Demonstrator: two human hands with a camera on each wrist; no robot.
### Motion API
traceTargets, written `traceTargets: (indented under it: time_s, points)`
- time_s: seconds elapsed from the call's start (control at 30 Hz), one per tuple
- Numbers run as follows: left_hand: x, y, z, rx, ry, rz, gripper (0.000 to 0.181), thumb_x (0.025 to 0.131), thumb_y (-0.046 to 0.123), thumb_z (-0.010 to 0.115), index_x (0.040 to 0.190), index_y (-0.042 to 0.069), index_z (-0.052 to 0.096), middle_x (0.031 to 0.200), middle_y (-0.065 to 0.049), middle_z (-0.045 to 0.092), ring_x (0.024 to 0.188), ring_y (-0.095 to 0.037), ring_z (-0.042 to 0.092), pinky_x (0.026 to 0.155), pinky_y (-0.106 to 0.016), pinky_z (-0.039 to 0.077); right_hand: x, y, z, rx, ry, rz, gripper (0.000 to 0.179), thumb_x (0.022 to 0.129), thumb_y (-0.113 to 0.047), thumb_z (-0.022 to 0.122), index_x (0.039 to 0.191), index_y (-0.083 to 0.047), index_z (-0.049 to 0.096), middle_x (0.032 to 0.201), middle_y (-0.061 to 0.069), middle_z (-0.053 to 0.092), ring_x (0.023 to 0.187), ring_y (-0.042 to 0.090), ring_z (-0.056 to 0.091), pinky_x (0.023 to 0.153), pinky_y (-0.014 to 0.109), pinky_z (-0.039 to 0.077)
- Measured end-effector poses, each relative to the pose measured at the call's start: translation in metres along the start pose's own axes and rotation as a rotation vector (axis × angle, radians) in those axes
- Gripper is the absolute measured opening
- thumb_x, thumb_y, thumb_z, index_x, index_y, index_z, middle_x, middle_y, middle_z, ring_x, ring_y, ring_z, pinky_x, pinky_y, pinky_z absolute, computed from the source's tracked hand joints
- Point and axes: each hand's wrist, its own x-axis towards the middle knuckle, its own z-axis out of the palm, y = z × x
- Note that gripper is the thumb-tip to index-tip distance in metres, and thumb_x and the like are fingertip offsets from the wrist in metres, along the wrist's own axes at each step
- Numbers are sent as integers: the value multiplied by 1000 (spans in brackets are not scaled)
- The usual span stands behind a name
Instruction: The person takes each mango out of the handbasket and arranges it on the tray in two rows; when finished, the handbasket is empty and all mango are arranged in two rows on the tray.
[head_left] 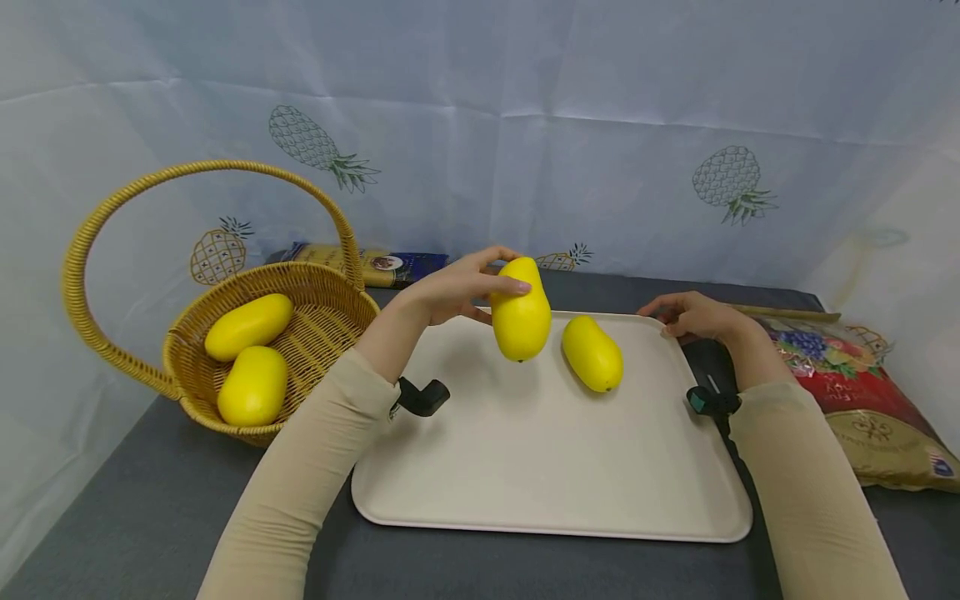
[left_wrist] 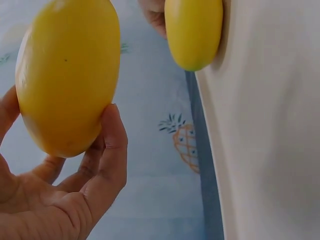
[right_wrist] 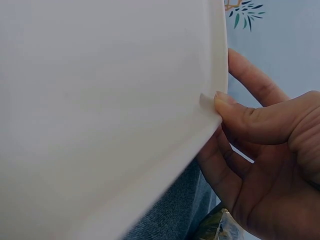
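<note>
I see the smooth cream tray [head_left: 540, 467] lying flat. My left hand [head_left: 450, 292] grips a glossy yellow mango [head_left: 520, 312] above it. Only the right wrist view shows my right hand [right_wrist: 260, 150] pinching the tray's rim.

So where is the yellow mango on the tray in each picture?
Head: the lying mango is centre-right on the tray.
Left wrist: top centre, against the tray's edge.
Right wrist: not in it.
Shared landmark: the cream tray, seen in all three views.
</note>
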Motion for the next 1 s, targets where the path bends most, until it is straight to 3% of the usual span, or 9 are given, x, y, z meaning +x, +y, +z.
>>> traceTargets:
  time_s: [0.4,0.7,1.0]
  points:
    - [15,-8,18,-28,39,-79,62,92,35,66,147,26,38,140,-8,49,118,-33,61,97,-46,56,-1,-1,0,-12,6,-2,47,95,1,54,141,1,48,105,16,59,83,19,59,73,28,56]
    - [25,-17,29,55,59,-104,62,92,37,67,146,25,40,143,-9,47,119,-35,59,97,-46,56,1,1,-1,-6,1,-4,48,95,2,54,142,0,47,104,16,61,83,19,60,73,28,57]
    - [32,-27,33,101,53,-212,62,91,36,70,144,23,41,147,-9,43,119,-35,57,96,-43,57,2,3,-1,-1,1,-2,48,95,1,54,142,0,47,105,16,61,84,20,60,74,28,57]
